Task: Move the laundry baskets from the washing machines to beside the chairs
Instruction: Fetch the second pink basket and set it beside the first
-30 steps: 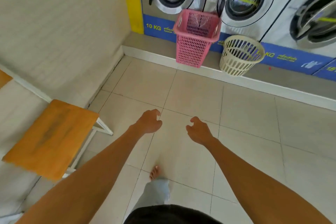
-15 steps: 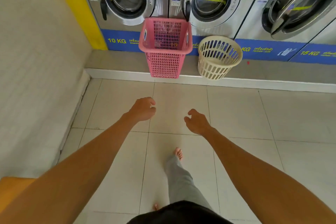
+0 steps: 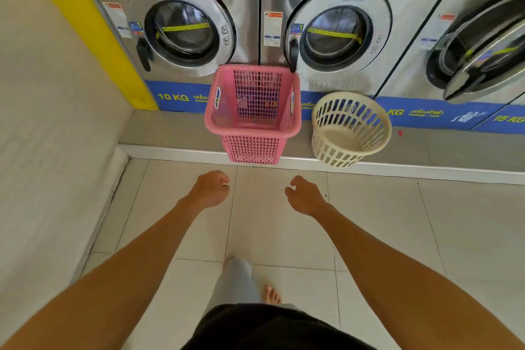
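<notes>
A tall pink square laundry basket (image 3: 252, 148) stands on the raised grey ledge in front of the washing machines, looking empty. Right beside it sits a lower, round cream basket (image 3: 338, 150), tilted a little toward me. My left hand (image 3: 211, 189) hovers just below the pink basket with its fingers curled loosely and nothing in it. My right hand (image 3: 305, 194) is level with it, fingers curled apart, also holding nothing. Both hands are a short gap short of the baskets and touch neither.
Steel front-loading washers (image 3: 184, 31) line the back wall; the far right one has its door (image 3: 483, 48) swung open. A white-edged step (image 3: 176, 152) separates the ledge from the tiled floor. A wall closes the left side. My bare feet (image 3: 271, 294) are on the tiles.
I have walked toward the machines and turned to face them; the baskets are now much closer and centred. The orange chair at the left has dropped out of view. Both hands stay empty.
</notes>
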Motion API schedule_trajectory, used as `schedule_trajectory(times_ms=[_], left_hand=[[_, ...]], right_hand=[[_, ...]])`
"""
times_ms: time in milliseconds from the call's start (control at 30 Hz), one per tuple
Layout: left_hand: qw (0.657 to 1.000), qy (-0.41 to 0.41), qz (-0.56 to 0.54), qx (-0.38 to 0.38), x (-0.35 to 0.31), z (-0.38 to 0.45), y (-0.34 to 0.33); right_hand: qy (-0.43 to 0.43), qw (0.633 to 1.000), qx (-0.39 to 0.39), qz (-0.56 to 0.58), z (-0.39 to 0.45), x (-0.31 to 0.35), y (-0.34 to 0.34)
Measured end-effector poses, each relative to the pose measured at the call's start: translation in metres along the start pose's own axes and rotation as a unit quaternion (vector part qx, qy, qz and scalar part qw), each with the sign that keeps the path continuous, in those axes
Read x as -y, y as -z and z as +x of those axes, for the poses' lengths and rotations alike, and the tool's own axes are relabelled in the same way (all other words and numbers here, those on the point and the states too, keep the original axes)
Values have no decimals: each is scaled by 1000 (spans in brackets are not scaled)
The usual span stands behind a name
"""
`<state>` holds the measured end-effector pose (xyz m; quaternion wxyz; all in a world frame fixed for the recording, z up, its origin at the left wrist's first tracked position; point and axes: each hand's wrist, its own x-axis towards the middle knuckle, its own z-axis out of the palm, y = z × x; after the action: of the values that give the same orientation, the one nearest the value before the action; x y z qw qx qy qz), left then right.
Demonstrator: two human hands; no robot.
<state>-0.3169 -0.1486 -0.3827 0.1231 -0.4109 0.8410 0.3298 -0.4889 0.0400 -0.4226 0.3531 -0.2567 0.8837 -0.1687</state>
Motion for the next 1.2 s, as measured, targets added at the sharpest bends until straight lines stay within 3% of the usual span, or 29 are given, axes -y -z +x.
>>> schedule_trajectory(times_ms=[367,667,967,1200], left_hand=[[999,13,-14,25,-31,192,71],[997,2,68,45,-54,315,124],[995,92,22,-37,-9,424,127],[986,159,7,-56,6,479,100]], right_hand=[[-27,1000,-1,-2,170,46,70],[-52,998,-15,-30,290,72,116],[-58,996,-25,-68,414,74,126],[-97,992,-70,-25,479,58,117]])
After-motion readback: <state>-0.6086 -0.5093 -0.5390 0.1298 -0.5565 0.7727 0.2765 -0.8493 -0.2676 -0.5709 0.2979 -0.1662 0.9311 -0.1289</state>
